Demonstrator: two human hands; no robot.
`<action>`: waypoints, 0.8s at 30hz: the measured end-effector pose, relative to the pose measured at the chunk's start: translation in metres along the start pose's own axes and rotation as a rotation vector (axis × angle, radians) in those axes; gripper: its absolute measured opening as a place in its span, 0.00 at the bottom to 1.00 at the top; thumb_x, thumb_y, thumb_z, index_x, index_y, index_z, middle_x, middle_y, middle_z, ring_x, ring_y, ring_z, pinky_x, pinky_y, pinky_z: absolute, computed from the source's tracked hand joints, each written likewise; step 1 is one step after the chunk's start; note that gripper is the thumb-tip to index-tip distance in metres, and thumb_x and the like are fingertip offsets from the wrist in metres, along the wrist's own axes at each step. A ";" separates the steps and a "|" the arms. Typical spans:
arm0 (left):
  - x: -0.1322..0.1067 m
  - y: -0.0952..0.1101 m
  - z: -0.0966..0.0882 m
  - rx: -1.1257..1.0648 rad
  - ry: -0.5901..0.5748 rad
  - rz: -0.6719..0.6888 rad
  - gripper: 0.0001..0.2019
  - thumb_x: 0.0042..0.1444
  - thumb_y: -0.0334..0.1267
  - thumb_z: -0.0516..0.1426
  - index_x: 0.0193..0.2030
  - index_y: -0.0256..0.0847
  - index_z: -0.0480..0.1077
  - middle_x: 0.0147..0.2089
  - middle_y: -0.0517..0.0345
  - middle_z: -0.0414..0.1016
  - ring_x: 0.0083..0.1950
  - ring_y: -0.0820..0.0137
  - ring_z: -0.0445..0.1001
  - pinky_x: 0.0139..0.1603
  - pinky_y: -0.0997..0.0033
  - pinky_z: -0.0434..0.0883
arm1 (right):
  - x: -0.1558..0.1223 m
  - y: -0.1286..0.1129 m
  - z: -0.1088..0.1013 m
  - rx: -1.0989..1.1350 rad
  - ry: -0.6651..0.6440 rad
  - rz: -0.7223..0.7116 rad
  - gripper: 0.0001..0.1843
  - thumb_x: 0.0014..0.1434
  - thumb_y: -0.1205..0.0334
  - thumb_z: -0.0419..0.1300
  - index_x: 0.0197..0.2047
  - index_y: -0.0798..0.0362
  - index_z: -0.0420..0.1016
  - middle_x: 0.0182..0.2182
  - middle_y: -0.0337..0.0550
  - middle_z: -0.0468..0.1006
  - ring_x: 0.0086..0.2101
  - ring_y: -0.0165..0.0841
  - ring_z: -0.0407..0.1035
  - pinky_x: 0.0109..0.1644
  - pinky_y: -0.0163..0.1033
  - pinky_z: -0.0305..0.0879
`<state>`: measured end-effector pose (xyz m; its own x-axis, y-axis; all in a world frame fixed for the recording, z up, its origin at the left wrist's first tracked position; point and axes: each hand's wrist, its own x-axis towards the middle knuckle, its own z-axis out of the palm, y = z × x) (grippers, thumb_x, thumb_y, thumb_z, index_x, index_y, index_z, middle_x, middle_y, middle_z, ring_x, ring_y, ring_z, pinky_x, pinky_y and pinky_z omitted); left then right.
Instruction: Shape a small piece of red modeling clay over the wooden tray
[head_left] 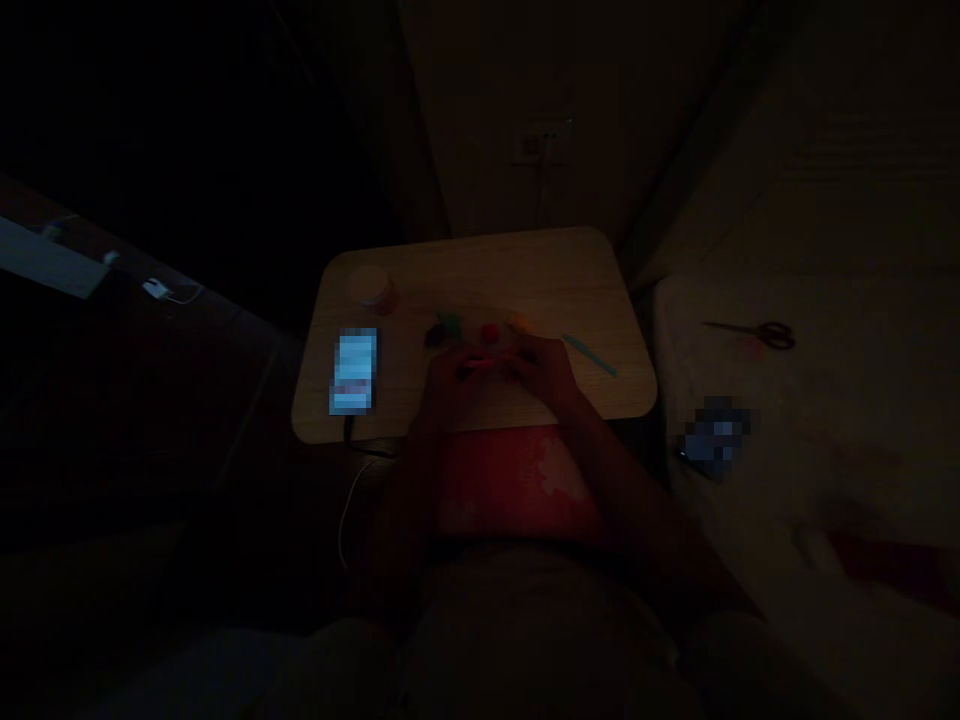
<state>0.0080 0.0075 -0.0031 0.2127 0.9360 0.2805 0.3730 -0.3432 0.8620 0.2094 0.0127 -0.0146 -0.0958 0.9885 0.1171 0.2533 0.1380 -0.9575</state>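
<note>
The room is dim. My left hand [454,382] and my right hand [541,366] meet over the front edge of a light wooden lap table [577,280]. A small pinkish-red piece [476,367], possibly clay, sits in my left fingers, and my right fingertips are close beside it. Just beyond my hands lie a red ball [490,332], an orange lump [517,321], a green piece [450,322] and a dark lump [434,336]. A thin teal stick [589,355] lies to the right of my right hand.
A round pale jar [373,288] and a lit, blurred phone [354,371] with a cable stand at the table's left. Scissors [759,335] and a blurred dark object [712,434] lie on the bedding at right. A red cloth [517,480] covers my lap.
</note>
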 end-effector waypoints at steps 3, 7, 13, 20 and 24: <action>0.000 0.000 0.000 -0.008 0.025 0.011 0.11 0.61 0.46 0.66 0.38 0.39 0.82 0.38 0.54 0.84 0.40 0.64 0.81 0.45 0.66 0.75 | -0.001 -0.002 -0.001 -0.044 0.041 -0.021 0.14 0.59 0.53 0.69 0.26 0.51 0.78 0.21 0.40 0.78 0.23 0.31 0.68 0.29 0.36 0.61; -0.001 0.001 0.000 0.000 0.028 -0.006 0.11 0.62 0.46 0.66 0.39 0.40 0.82 0.38 0.54 0.84 0.40 0.64 0.80 0.45 0.67 0.76 | 0.000 -0.005 -0.002 -0.050 0.057 -0.093 0.20 0.64 0.48 0.64 0.25 0.50 0.73 0.19 0.38 0.73 0.23 0.30 0.64 0.30 0.37 0.58; -0.001 0.001 -0.001 0.009 0.015 -0.023 0.11 0.62 0.46 0.67 0.40 0.40 0.83 0.41 0.53 0.86 0.42 0.63 0.82 0.47 0.65 0.77 | 0.001 -0.004 -0.003 -0.115 0.092 -0.127 0.27 0.70 0.42 0.56 0.23 0.49 0.69 0.19 0.39 0.71 0.24 0.32 0.64 0.32 0.38 0.58; -0.001 -0.003 0.001 0.012 0.034 -0.002 0.11 0.62 0.47 0.67 0.39 0.40 0.82 0.39 0.54 0.85 0.41 0.63 0.81 0.46 0.64 0.77 | 0.002 0.000 0.000 -0.032 0.103 -0.132 0.23 0.73 0.46 0.54 0.40 0.50 0.85 0.32 0.46 0.83 0.31 0.34 0.74 0.38 0.39 0.69; -0.001 -0.002 0.001 -0.007 0.034 -0.010 0.11 0.61 0.47 0.66 0.39 0.40 0.82 0.40 0.53 0.85 0.42 0.63 0.81 0.47 0.64 0.77 | 0.001 0.002 0.003 0.101 0.049 -0.058 0.21 0.73 0.46 0.54 0.51 0.50 0.83 0.28 0.40 0.80 0.24 0.31 0.70 0.31 0.37 0.68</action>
<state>0.0078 0.0069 -0.0056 0.1787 0.9414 0.2862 0.3685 -0.3337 0.8677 0.2068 0.0138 -0.0169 -0.0600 0.9812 0.1836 0.1507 0.1907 -0.9700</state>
